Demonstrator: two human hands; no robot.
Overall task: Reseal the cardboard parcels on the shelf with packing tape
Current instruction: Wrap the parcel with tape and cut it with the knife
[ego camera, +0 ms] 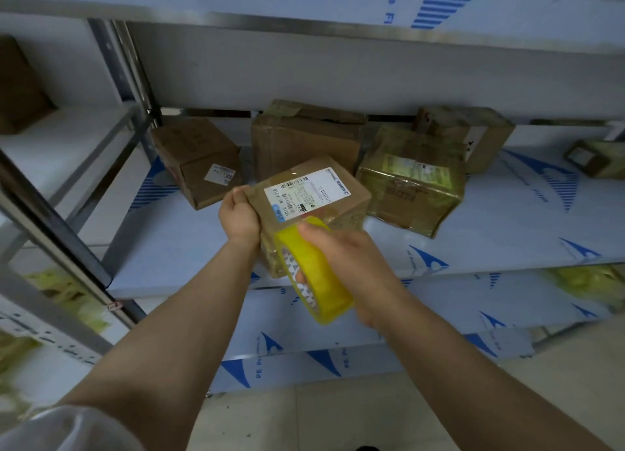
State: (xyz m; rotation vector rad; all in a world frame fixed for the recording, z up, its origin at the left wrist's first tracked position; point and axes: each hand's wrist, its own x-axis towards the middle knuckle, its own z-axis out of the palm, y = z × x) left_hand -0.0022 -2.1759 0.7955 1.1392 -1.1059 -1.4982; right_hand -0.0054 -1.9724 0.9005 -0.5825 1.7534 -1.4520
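- Two hands are at work over the front of the shelf (490,234), each clamped on something different.
- The left hand (238,213) grips the left edge of a small cardboard parcel (356,198), with the fingers curled over its top corner.
- This parcel is tilted, with its white shipping label (306,191) facing up. Whether its underside touches the shelf cannot be told.
- The right hand (341,254) holds a yellow roll of packing tape (318,278), thumb on the outer rim and fingertips showing inside the core.
- The roll stands on edge against the near side of the held parcel.
- Five more parcels lie further back on the same shelf:
- a brown box (199,159) at the left, with a small sticker on its near face;
- a taller box (304,136) in the middle, right behind the held parcel;
- a box wrapped in glossy yellowish tape (412,183) just to the right;
- another brown box (473,132) behind that one;
- a small parcel (593,158) at the far right edge.
- One further box (20,85) sits on the neighbouring shelf unit at the left.
- The shelf boards wear white film with blue print, and pale floor tiles (338,416) show below the arms.
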